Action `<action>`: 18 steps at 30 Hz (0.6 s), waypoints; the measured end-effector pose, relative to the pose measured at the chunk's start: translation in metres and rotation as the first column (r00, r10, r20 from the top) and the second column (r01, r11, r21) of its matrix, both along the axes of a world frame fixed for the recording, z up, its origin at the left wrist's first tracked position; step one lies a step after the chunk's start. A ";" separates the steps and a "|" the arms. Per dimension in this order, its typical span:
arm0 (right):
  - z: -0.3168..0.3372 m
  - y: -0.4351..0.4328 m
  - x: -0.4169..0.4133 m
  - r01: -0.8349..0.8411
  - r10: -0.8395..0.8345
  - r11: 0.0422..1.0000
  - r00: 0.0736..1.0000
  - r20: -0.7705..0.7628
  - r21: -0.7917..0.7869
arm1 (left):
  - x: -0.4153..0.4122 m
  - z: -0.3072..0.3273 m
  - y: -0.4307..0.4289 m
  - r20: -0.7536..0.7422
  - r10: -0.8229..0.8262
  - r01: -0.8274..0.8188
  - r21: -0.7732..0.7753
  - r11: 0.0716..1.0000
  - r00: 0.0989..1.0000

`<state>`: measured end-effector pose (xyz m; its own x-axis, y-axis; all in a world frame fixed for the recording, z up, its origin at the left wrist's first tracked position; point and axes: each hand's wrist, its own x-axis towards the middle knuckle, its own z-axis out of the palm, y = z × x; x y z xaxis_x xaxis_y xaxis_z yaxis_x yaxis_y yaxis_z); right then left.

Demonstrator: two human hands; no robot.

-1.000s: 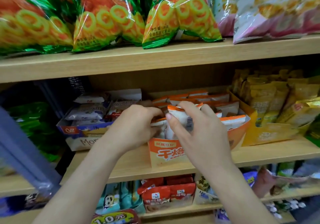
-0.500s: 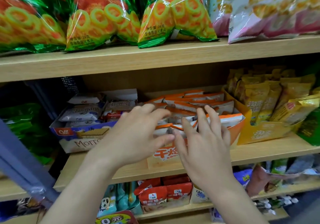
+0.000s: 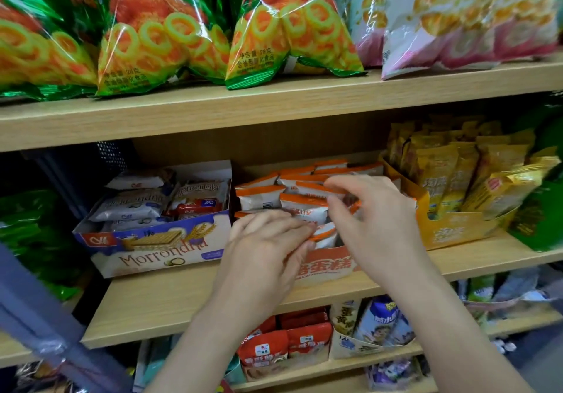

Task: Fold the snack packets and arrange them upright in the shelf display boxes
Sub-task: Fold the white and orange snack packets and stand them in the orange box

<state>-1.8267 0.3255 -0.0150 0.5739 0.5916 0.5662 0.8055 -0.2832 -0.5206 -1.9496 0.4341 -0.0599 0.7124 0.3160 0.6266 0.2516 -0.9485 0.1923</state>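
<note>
Since half a second ago the left hand [image 3: 268, 249] has dropped from above the packets to the front of the orange display box [image 3: 329, 266], and the right hand [image 3: 374, 219] has drawn its spread fingers in.

The left hand's fingers now lie straight and together, and their tips press against the front packet [image 3: 323, 235] just above the box's front wall. They are not curled round it. The right hand is over the box's right half with thumb and forefinger bent toward each other at a packet's orange top edge. Blur hides whether they actually pinch it.

The orange-and-white snack packets [image 3: 259, 196] stand upright in rows inside the box, filling it from front to back.

Just left of the box sits an open Morrondna wafer box [image 3: 158, 252], and just right of it a yellow display box [image 3: 451, 231] of yellow packets. On the shelf above it lie green ring-snack bags [image 3: 158, 36] and pink bags [image 3: 457, 21]. Red packets [image 3: 286, 344] sit on the shelf below it.
</note>
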 end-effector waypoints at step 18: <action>0.009 -0.010 0.006 -0.063 0.015 0.949 0.988 0.154 0.310 | 0.005 -0.002 -0.001 0.035 0.051 -0.048 -0.098 0.994 0.998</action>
